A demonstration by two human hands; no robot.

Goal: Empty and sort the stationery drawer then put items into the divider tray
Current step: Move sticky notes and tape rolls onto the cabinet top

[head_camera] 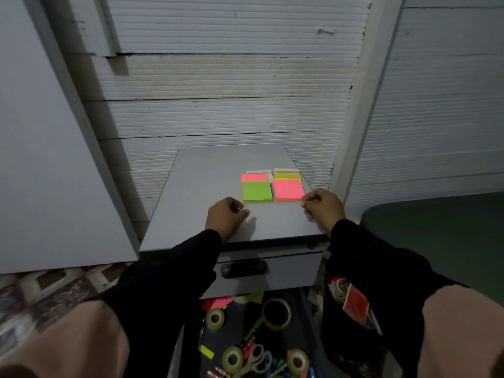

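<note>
Four sticky note pads lie in a square on the grey cabinet top (pixel 196 203): a green pad (pixel 257 192) and a pink pad (pixel 288 190) in front, another pink pad (pixel 254 177) and a yellow pad (pixel 287 175) behind. My left hand (pixel 226 216) rests on the top just left of the green pad with its fingers curled. A thin pale sliver shows at its thumb, too small to name. My right hand (pixel 323 204) has curled fingers too, its fingertips meeting at the front pink pad's near right corner. Below, the open drawer (pixel 302 298) holds loose stationery.
In the drawer lie several tape rolls (pixel 276 313), scissors (pixel 260 360), markers and loose sticky notes (pixel 218 302). A shut drawer with a dark handle (pixel 242 268) sits above it. A grey panel (pixel 41 159) leans at the left. A dark green surface (pixel 441 236) is at the right.
</note>
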